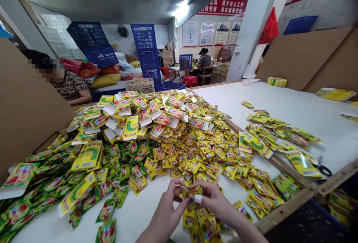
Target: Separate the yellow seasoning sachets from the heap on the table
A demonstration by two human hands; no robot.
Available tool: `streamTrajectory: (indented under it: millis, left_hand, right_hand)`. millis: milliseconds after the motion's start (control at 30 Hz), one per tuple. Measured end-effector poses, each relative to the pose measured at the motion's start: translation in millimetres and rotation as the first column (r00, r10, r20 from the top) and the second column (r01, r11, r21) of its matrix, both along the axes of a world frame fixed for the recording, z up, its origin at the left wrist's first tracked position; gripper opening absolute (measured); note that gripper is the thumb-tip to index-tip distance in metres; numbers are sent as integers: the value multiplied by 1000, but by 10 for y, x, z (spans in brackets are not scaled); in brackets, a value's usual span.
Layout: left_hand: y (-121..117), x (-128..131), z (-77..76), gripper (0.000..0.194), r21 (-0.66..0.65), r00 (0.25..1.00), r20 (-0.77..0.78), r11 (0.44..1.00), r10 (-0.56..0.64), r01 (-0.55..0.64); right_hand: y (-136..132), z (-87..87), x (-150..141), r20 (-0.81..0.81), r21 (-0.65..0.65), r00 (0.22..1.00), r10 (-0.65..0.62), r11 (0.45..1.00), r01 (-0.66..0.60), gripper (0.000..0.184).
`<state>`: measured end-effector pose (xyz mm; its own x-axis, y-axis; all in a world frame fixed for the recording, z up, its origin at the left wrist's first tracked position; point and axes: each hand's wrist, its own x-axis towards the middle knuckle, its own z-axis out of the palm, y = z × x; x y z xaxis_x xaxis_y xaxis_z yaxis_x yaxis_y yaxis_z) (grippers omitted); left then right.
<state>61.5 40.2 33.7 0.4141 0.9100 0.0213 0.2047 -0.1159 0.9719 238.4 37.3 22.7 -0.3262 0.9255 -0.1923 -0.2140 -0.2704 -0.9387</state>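
My left hand (pixel 170 207) and my right hand (pixel 214 200) meet over the near edge of the white table, fingers closed in a pinch on a small yellow candy packet (pixel 194 191). Fingers partly cover the packet. White tape wraps one digit of my right hand. Just below my hands lie several loose yellow packets (pixel 208 228). A heap of yellow packets (pixel 192 150) rises beyond them, with green packets (pixel 114 172) to its left. Flat yellow cartons with white flaps (pixel 151 110) are piled on top, and one carton (pixel 78 192) lies nearer on the left.
A wooden divider (pixel 291 177) separates the right table section, where stacked cartons (pixel 268 127) and black scissors (pixel 324 168) lie. Below it stands a dark blue crate (pixel 307 224). Cardboard panels (pixel 30 112) flank the table. One person (pixel 72 86) sits at left, another (pixel 204 62) farther back.
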Motion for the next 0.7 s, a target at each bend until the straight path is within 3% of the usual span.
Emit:
streamTrajectory:
  millis: [67, 133, 267, 367, 433, 533, 700]
  left_hand:
    - [223, -2, 150, 19, 233, 975, -223, 971, 8, 45]
    - [580, -48, 323, 16, 457, 904, -377, 890, 200, -6]
    - [1394, -195, 620, 30, 579, 760, -405, 786, 508, -217]
    - [1732, -261, 687, 31, 572, 660, -460, 767, 594, -291]
    - [1773, -288, 655, 36, 538, 627, -506, 785, 592, -306]
    - [1613, -354, 543, 52, 457, 632, -555, 833, 541, -313]
    - [919, -471, 281, 35, 218, 784, -515, 937, 347, -272]
  right_hand:
    - [17, -5, 62, 37, -27, 995, -97, 995, 98, 29]
    - [19, -32, 113, 44, -61, 984, -170, 983, 172, 30]
    - [-21, -147, 161, -17, -116, 974, -227, 968, 224, 32]
    - [-75, -249, 145, -78, -181, 962, -260, 953, 243, 35]
    - [-119, -307, 128, -86, -233, 956, -280, 939, 254, 36]
    - [-192, -369, 122, -93, -265, 960, -266, 936, 233, 36]
    - [-216, -311, 194, -107, -235, 949, -297, 935, 266, 37]
